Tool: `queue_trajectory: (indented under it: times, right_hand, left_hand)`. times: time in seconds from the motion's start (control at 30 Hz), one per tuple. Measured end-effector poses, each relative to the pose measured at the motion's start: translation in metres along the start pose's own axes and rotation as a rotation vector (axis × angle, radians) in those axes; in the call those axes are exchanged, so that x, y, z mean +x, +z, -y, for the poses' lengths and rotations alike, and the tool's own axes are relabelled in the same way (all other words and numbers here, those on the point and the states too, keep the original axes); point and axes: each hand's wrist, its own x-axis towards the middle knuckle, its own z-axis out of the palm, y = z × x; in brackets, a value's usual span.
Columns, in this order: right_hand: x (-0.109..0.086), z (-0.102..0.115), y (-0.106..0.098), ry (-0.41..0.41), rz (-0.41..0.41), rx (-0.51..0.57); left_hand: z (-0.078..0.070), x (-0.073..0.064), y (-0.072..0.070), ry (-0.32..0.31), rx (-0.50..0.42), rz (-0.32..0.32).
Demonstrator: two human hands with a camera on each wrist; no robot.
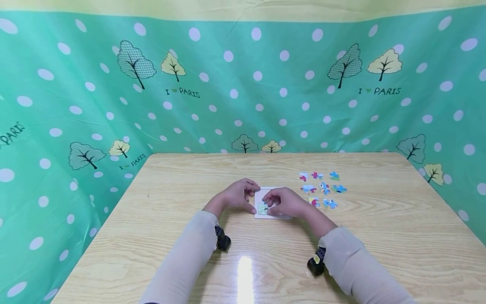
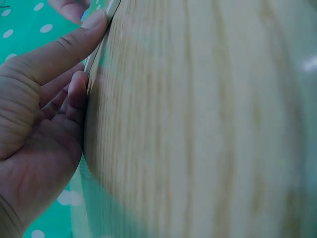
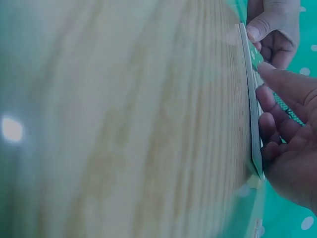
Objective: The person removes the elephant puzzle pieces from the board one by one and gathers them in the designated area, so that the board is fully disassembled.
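Observation:
A shallow white puzzle tray [image 1: 260, 196] lies on the table before me. My left hand [image 1: 240, 196] holds its left edge, the index finger by the far corner and the thumb by the near one. In the tray's near left corner sits a light green puzzle piece [image 1: 262, 209]. My right hand [image 1: 284, 202] reaches over the tray and pinches at this piece with thumb and index finger. The right wrist view shows the thumb on the green piece [image 3: 255, 57], the other fingers curled above the tray's side [image 3: 252, 109].
Right of the tray, several loose puzzle pieces [image 1: 324, 188] lie in rough rows on the wooden table [image 1: 182, 181]. A green dotted curtain [image 1: 243, 84] hangs behind and along both sides. A bright light reflection shows near the front.

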Motion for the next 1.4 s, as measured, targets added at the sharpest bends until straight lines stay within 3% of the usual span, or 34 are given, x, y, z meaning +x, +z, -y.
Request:
queue_trajectory:
  times: [0.37,0.6,1.0,1.4]
  right_hand:
    - [0.000,-0.001,0.003,-0.007,-0.061,0.091]
    - [-0.006,-0.004,-0.002,0.050,-0.120,0.156]
    - [-0.014,-0.005,-0.011,0.051,-0.130,0.299]
    - [-0.024,-0.007,-0.017,0.055,-0.189,0.332]
  left_hand:
    - [0.003,0.001,0.002,0.002,-0.006,0.004]
    - [0.005,0.001,0.003,0.012,0.004,0.001]
    - [0.004,0.000,0.003,0.001,-0.015,-0.005]
    - [0.003,0.001,0.003,-0.004,-0.004,-0.004]
